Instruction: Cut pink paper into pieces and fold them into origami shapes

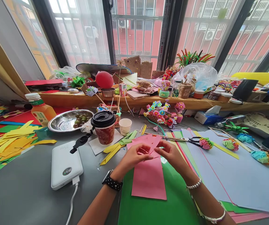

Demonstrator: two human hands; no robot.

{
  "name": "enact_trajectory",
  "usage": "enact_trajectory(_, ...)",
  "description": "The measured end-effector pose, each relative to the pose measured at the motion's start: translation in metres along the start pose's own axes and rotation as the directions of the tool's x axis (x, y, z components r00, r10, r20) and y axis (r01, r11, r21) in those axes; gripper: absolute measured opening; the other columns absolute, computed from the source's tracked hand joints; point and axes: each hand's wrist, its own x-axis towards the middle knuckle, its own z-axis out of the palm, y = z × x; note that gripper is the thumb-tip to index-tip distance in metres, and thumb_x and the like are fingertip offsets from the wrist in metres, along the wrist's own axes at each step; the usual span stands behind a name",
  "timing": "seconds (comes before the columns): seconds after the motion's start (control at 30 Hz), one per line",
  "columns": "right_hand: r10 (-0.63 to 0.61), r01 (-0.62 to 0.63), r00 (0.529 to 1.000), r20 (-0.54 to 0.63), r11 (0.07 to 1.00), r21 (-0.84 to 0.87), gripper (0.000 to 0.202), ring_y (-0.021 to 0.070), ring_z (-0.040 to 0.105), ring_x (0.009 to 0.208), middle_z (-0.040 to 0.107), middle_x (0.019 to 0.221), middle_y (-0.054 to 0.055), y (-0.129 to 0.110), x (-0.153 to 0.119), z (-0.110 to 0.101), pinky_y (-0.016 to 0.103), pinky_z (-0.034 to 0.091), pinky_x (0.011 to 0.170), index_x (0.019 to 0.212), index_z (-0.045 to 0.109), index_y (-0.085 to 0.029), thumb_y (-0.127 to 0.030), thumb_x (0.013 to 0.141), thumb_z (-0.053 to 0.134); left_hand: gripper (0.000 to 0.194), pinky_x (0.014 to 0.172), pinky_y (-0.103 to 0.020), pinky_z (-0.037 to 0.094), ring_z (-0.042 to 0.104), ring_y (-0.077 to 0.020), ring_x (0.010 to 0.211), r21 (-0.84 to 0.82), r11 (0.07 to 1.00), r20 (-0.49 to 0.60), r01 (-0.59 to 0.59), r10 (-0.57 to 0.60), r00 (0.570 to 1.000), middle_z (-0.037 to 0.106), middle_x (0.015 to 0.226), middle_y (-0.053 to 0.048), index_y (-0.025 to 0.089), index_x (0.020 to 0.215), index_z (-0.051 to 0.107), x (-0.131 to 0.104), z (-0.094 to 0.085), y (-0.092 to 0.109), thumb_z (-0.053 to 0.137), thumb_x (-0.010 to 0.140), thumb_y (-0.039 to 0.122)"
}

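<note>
I have the left hand (134, 153) and the right hand (171, 153) brought close together at the middle of the desk, their fingertips lightly pinching opposite sides of a folded pink paper (153, 141). It sits between them, just above the far end of a plain pink sheet (148, 182), which lies flat on a green board (139, 211) at the near side.

From here I judge the piece partly worked: slanted edges and overlapping layers show, but no rounded form does. Fingers hide part of it, so I cannot count its folds. The sheet beneath shows no crease I can make out.

Further along are the folded yellow paper (111, 154) and folded green paper (128, 138), left of the hands. To the right, the scissors (190, 140) lie beside a finished-looking paper bud (206, 143), with neither hand on them.
</note>
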Motion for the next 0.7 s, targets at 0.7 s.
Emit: enact_trajectory(0.7, -0.044, 0.042, 0.999, -0.013, 0.992, -0.121, 0.018, 0.0163, 0.057, 0.077, 0.062, 0.085, 0.004, 0.000, -0.001, 0.003, 0.028, 0.046, 0.068, 0.085, 0.058, -0.017, -0.030, 0.078, 0.047, 0.019, 0.063, -0.025, 0.043, 0.055, -0.0159, 0.075, 0.024, 0.998, 0.040, -0.058, 0.057, 0.998, 0.060, 0.082, -0.004, 0.013, 0.085, 0.057, 0.004, -0.001, -0.011, 0.052, 0.068, 0.019)
